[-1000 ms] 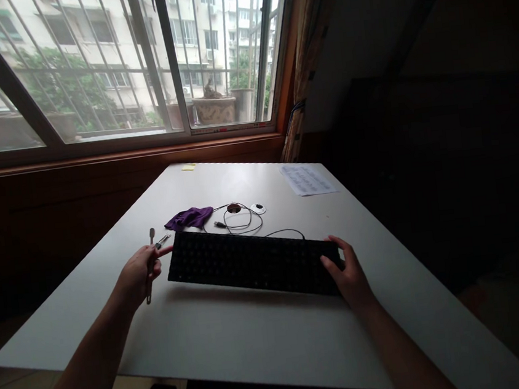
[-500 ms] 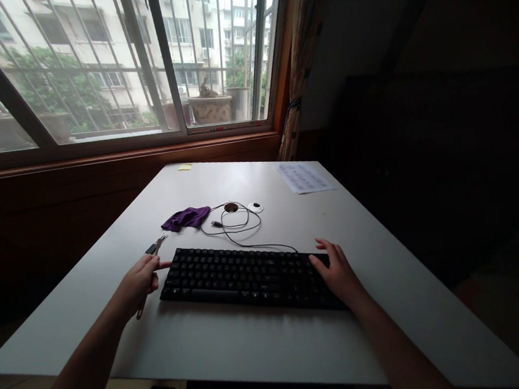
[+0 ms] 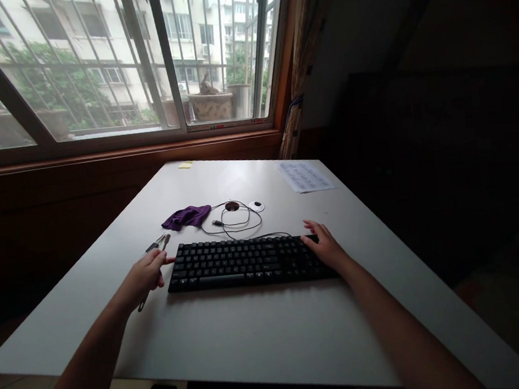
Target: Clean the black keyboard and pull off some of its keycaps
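The black keyboard [image 3: 229, 262] lies flat on the white table, its long side facing me. My left hand [image 3: 146, 273] is closed around slender metal tools [image 3: 166, 241] that stick out past its fingers, one with a dark grip; their exact kind is unclear. Its outstretched index finger touches the keyboard's left end. My right hand [image 3: 324, 244] grips the right end, thumb over the keys and fingers at the back edge. Behind the keyboard a thin black cable [image 3: 244, 228] lies in loops, its USB plug [image 3: 217, 223] showing.
A crumpled purple cloth [image 3: 186, 217] lies behind my left hand. Near the cable are a round hole [image 3: 232, 206] in the table and its white cover [image 3: 256, 206]. Printed sheets [image 3: 304, 176] lie at the far right, yellow sticky notes [image 3: 185, 165] at the far left edge. A barred window stands beyond.
The keyboard has turned so that its right end moved away from me and it now lies straight. My right hand moved away with it; my left hand shifted slightly right.
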Demonstrator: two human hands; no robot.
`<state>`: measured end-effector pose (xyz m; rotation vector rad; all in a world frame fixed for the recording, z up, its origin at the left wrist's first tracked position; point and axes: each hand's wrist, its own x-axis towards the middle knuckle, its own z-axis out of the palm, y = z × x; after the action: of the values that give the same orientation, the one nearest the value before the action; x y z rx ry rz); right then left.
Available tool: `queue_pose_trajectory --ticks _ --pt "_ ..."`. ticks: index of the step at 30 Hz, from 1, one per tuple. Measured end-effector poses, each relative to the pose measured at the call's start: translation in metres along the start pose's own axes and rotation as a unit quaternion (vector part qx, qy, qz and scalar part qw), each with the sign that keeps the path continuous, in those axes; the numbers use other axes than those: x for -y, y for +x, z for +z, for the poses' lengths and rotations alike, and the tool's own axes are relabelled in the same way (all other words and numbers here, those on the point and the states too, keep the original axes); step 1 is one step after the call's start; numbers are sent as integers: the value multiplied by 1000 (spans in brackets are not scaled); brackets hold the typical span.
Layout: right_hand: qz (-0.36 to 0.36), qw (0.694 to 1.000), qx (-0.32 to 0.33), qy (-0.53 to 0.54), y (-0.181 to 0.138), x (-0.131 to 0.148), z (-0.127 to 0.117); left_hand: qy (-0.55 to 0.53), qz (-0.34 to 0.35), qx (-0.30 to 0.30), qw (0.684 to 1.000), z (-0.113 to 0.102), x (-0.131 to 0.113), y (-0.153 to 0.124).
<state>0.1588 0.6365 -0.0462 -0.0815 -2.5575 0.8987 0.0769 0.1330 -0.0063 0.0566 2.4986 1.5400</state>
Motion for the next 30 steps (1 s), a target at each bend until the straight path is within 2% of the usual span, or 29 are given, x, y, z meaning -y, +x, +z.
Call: queue_pose_trajectory --ticks 3,6,8,10,12,14,16,18,21,24,27,30 --pt "-21 999 -10 -45 2 0 -7 15 23 -39 999 -9 -8 1" --pt "-52 993 -66 -87 -4 11 -22 -12 80 -67 995 -8 -24 -6" --pt "-66 989 -104 -85 -9 29 -31 -60 116 -62 989 1 -37 -14" --pt "-69 990 -109 -48 -17 58 -33 -149 130 -52 979 18 -50 -22" --pt "-63 996 -62 28 -25 92 -27 -205 104 5 973 41 -62 -28" --pt "-71 989 41 121 -34 125 -13 -231 83 74 967 65 -72 -30" --pt "-79 967 152 186 -41 151 5 -252 78 125 956 86 -80 -29" --pt "-67 946 216 231 -47 165 24 -279 80 149 945 104 -87 -25" --pt "-30 936 226 268 -52 167 43 -290 78 164 940 120 -90 -17" --pt "-8 953 171 252 -53 158 49 -279 72 174 942 128 -89 -10" --pt "6 968 107 228 -54 150 46 -246 79 193 947 129 -86 -6" --pt "31 966 91 242 -54 146 44 -171 97 229 953 121 -86 -7"
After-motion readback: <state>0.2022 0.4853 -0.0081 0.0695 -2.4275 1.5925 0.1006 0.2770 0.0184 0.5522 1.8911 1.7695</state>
